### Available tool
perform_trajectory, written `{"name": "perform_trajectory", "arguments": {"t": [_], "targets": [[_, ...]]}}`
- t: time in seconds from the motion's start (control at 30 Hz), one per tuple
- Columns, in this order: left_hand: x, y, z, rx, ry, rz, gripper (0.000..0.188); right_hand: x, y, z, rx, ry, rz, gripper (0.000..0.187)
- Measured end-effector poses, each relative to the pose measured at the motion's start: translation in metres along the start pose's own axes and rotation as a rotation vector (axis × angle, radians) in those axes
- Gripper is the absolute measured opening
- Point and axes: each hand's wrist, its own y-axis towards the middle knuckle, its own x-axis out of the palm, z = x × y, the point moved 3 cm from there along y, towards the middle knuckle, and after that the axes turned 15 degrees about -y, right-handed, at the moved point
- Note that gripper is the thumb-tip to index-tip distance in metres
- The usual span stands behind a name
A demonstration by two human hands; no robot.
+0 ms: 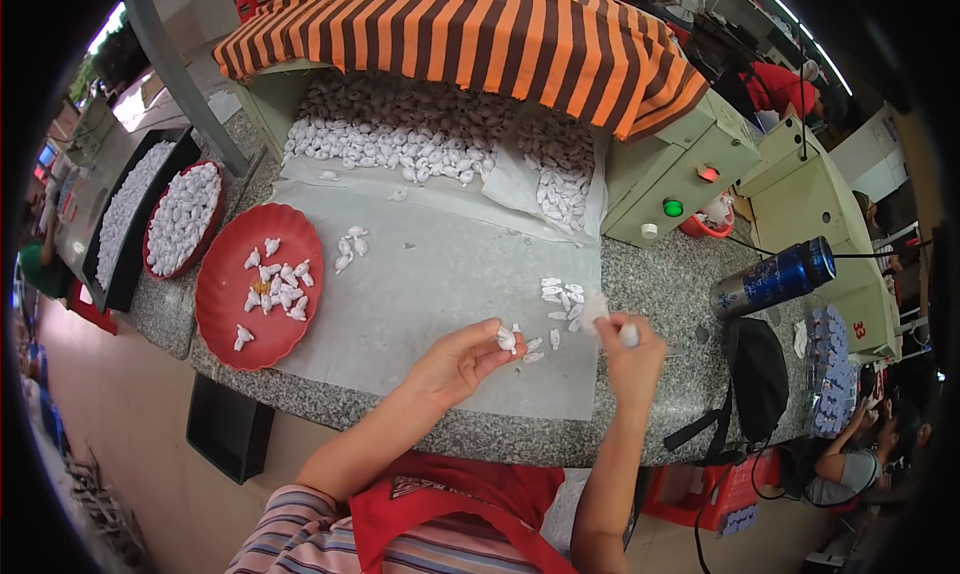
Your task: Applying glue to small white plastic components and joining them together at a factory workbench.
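Pinching a small white wrapped piece (507,340) between thumb and fingertips, the left hand (462,362) hovers just above the near edge of the pale sheet (430,284) that covers the speckled stone counter (660,374). The right hand (632,352) is just right of that sheet's near corner, fingers closed narrowly around another white piece (628,335), with what looks like a thin translucent wrapper (594,312) standing up from its fingertips; whether that wrapper belongs to the held piece cannot be told.

Both pieces look very light and small, with twisted paper ends, so a fingertip pinch seems to carry them easily. The wrapping is likely thin, soft and a little slick, so squeezing hard would crumple it; the firmer middle looks like the safer place to hold, leaving the twisted ends free.

On the sheet, just beyond the two hands, lies a loose cluster of like pieces (562,299). At the sheet's left edge sits a red round tray (222,304) holding a scatter of them, with a fuller red tray (182,219) and a black rectangular tray (128,214) farther left. At the sheet's far edge a big heap of white pieces (400,134) spills from under an orange-and-brown striped cloth (470,34). Right of the sheet lie a blue metal bottle (775,277) and a black bag (757,379).
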Motion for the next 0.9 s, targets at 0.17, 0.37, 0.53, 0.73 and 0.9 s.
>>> {"name": "perform_trajectory", "arguments": {"t": [0.17,0.37,0.53,0.73,0.9], "targets": [[-0.005,-0.006,-0.002,0.171,0.035,0.061,0.024,0.026,-0.058,-0.081,-0.291,0.137,-0.078,0.016],[0.006,-0.030,0.032,0.178,0.535,-0.117,0.026,0.038,-0.059,-0.087,-0.307,0.104,-0.165,0.016],[-0.013,-0.082,0.122,1.042,1.264,0.210,0.031,0.002,-0.012,-0.026,-0.097,-0.151,0.309,0.015],[-0.018,-0.090,0.174,1.858,1.958,0.841,0.021,-0.032,0.012,0.045,0.053,-0.280,0.435,0.026],[-0.021,-0.002,0.161,1.255,1.987,0.703,0.013,-0.004,-0.004,0.021,0.033,0.069,0.163,0.023]]}}
